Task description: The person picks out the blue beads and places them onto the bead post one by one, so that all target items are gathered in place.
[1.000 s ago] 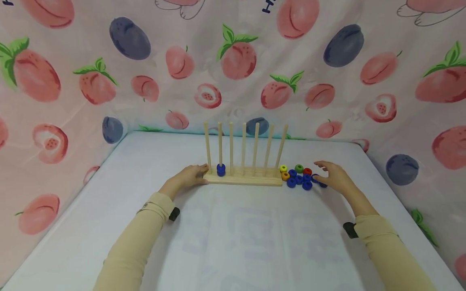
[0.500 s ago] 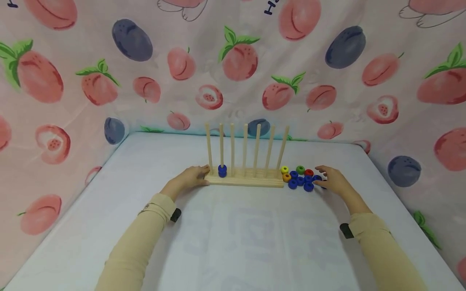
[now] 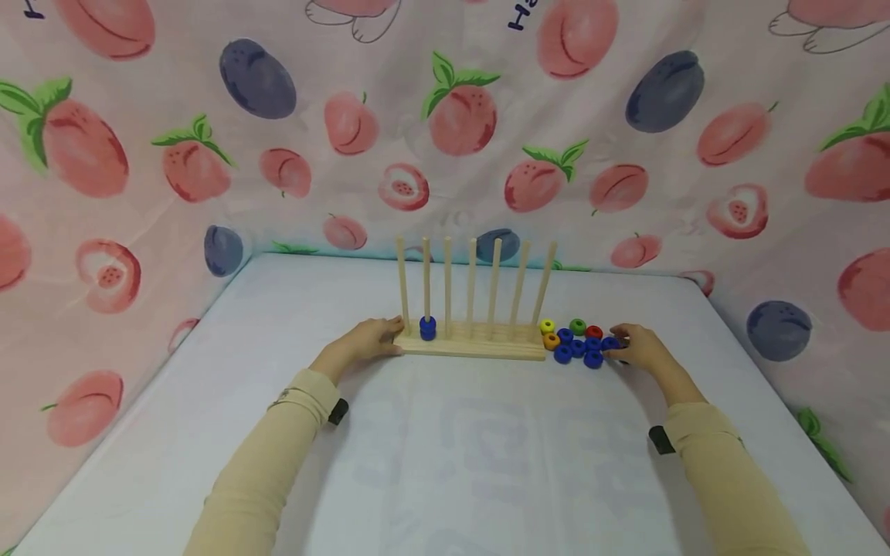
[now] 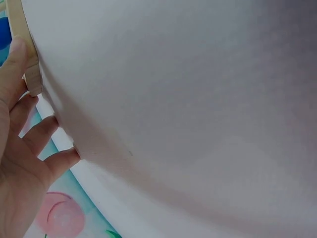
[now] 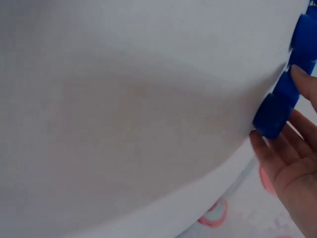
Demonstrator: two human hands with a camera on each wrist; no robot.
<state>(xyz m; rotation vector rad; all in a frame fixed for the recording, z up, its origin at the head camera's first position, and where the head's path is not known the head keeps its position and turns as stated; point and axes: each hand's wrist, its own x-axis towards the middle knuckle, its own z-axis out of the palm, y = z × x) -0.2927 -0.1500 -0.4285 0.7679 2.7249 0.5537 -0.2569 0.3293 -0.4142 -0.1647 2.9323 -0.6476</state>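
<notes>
My left hand point(image 3: 359, 342) grips the left end of a wooden peg stand point(image 3: 473, 349), thumb on the front edge and fingers behind. In the left wrist view the thumb lies on the stand's wooden base point(image 4: 30, 64). Several upright pegs rise from the stand; two blue beads point(image 3: 427, 328) are stacked on the second peg from the left. Beyond the stand's right end, my right hand point(image 3: 643, 349) pinches a blue bead point(image 3: 610, 344) at the pile's right edge. In the right wrist view, the thumb rests against blue beads point(image 5: 285, 89) and the other fingers reach behind them.
More blue beads point(image 3: 593, 360) lie close together by the stand's right end, with a yellow bead point(image 3: 547, 326), an orange bead point(image 3: 551, 341), a green bead point(image 3: 577, 327) and a red bead point(image 3: 594, 332). Behind the white table point(image 3: 445, 448) hangs a fruit-print cloth point(image 3: 445, 201).
My right hand has moved slightly in on the bead pile, and its thumb and fingers have closed on a blue bead. The left hand keeps its grip on the stand.
</notes>
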